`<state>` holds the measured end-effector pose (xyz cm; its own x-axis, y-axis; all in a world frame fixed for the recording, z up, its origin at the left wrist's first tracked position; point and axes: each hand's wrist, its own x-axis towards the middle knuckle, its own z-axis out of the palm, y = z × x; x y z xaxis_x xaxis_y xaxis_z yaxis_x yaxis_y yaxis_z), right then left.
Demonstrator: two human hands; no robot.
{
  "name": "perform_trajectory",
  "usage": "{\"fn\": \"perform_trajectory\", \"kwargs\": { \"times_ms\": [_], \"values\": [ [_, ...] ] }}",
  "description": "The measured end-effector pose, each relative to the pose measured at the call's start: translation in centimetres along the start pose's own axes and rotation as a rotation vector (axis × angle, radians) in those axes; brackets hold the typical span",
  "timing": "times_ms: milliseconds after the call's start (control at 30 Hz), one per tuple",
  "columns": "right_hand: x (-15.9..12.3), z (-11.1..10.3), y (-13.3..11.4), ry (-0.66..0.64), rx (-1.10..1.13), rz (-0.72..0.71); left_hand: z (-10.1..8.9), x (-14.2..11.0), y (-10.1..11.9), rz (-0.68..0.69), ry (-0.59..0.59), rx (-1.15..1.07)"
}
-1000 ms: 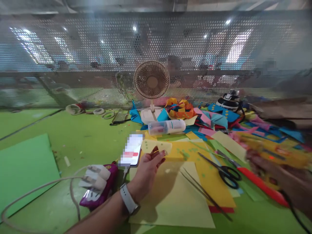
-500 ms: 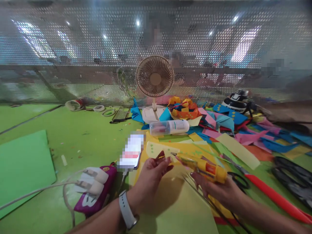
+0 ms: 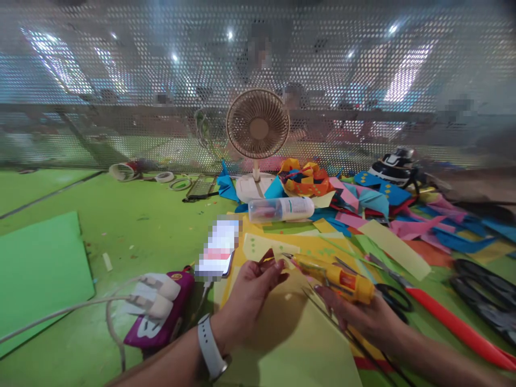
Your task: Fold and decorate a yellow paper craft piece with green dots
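Observation:
My left hand [image 3: 250,290], with a white watch on the wrist, pinches a pale yellow paper piece [image 3: 262,246] dotted with green. My right hand [image 3: 365,317] grips a yellow glue gun [image 3: 336,274]. The gun's nozzle points left and sits right at the edge of the paper piece, close to my left fingertips. Both hands hover over a large pale yellow sheet [image 3: 294,344] and an orange sheet [image 3: 322,244] on the green table.
A phone [image 3: 219,250] lies left of my hands, by a purple power strip [image 3: 159,314] with white plugs. Behind stand a small fan [image 3: 258,126], a lying bottle [image 3: 282,208] and heaps of coloured paper. Black scissors [image 3: 489,295] and a red-handled tool [image 3: 451,325] lie right.
My right hand has come in from the far right with the glue gun and brought its nozzle to the paper piece. My left hand has barely moved.

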<state>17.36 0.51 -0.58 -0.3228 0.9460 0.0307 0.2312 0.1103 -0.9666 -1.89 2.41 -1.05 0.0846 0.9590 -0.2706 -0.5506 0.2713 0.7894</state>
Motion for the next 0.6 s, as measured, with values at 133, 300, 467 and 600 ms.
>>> {"fn": "perform_trajectory", "kwargs": {
  "times_ms": [133, 300, 467, 600],
  "values": [
    [0.05, -0.04, -0.11, 0.000, -0.002, -0.007, -0.13, 0.08, -0.21, -0.007, 0.018, -0.018],
    [-0.02, -0.14, 0.09, -0.001, -0.024, -0.032, -0.28, 0.13, -0.37, -0.019, 0.017, -0.004],
    [-0.14, -0.21, 0.48, -0.002, -0.047, -0.028, -0.30, 0.13, -0.37, -0.019, -0.005, 0.014],
    [-0.12, -0.12, 0.25, -0.006, -0.051, -0.003, -0.20, 0.09, -0.28, -0.018, -0.005, 0.026]
  ]
}}
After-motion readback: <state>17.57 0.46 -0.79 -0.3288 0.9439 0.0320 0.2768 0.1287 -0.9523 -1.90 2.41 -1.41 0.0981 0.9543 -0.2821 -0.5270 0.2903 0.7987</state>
